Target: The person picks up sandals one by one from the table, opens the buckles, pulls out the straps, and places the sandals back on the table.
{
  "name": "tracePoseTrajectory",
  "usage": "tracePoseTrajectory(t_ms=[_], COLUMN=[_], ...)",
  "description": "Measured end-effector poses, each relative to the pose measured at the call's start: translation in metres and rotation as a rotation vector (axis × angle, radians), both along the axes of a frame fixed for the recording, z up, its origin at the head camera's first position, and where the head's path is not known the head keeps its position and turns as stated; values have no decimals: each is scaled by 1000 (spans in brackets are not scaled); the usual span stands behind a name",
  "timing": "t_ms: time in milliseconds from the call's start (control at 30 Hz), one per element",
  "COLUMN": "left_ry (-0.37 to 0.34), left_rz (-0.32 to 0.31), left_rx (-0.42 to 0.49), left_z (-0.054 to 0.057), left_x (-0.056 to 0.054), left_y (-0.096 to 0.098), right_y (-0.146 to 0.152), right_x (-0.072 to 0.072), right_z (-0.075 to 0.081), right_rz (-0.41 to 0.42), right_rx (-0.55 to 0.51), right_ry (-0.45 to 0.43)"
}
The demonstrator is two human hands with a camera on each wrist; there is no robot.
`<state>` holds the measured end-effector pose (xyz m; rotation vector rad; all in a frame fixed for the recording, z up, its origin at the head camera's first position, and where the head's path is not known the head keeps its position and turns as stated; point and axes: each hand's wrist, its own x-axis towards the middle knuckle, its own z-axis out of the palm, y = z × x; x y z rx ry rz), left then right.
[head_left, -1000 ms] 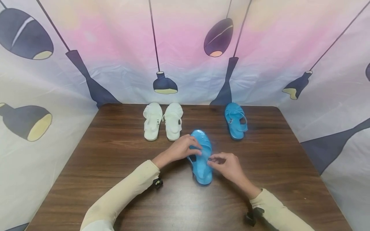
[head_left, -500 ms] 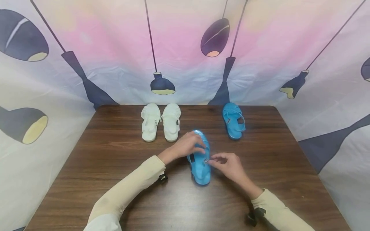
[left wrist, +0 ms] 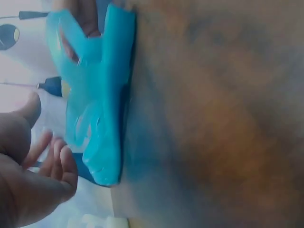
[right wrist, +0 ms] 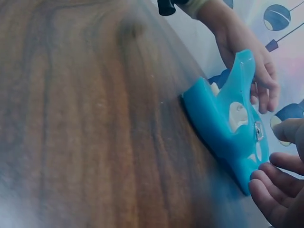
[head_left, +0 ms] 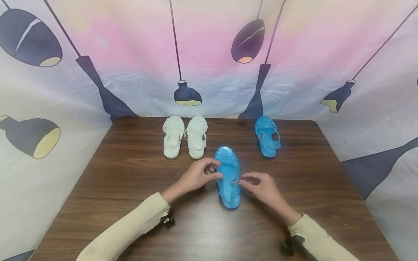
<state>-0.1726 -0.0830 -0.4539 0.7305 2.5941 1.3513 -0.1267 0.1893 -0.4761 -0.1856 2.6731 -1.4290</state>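
A blue jelly sandal (head_left: 227,157) lies upright at mid-table, toe pointing to the far edge. Its strap is fastened across, with a small metal buckle (head_left: 236,182) on the right side. My left hand (head_left: 199,174) is at the sandal's left edge, fingers loosely bent and the thumb apart from them. In the left wrist view, nothing lies between that hand's fingers and thumb. Just right of the buckle, my right hand (head_left: 262,186) hovers with thumb and fingers parted. The right wrist view shows the buckle (right wrist: 258,130) uncovered, beside the relaxed right fingers (right wrist: 275,187).
Two white sandals (head_left: 173,139) stand side by side near the back edge of the brown wooden table (head_left: 137,170). Another blue sandal (head_left: 267,139) stands at the back right. A curtain (head_left: 215,47) printed with lamps surrounds the table's back and sides.
My left hand has drawn back leftward from over the sandal to its edge. My right fingers, earlier pinching at the buckle, have let go and parted slightly to the right.
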Motion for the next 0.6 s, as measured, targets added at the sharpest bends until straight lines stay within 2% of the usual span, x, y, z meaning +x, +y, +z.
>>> tracePoseTrajectory(t_ms=[100,233,467,600], left_ry=[-118,-267,-482,-549], left_rz=[85,126,20,-10], left_rx=[22,57,172,222], left_z=[-2,-6,-17,-20], left_x=[12,24,34,37], left_y=[-2,-3,-4,-2], right_y=[-2,-5,-8,-10], right_x=[2,5,8,7], right_z=[-3,-6,-10,-12], right_rz=[10,23,37,47], right_rx=[3,2,8,19], right_ry=[-28,-38,-58,-71])
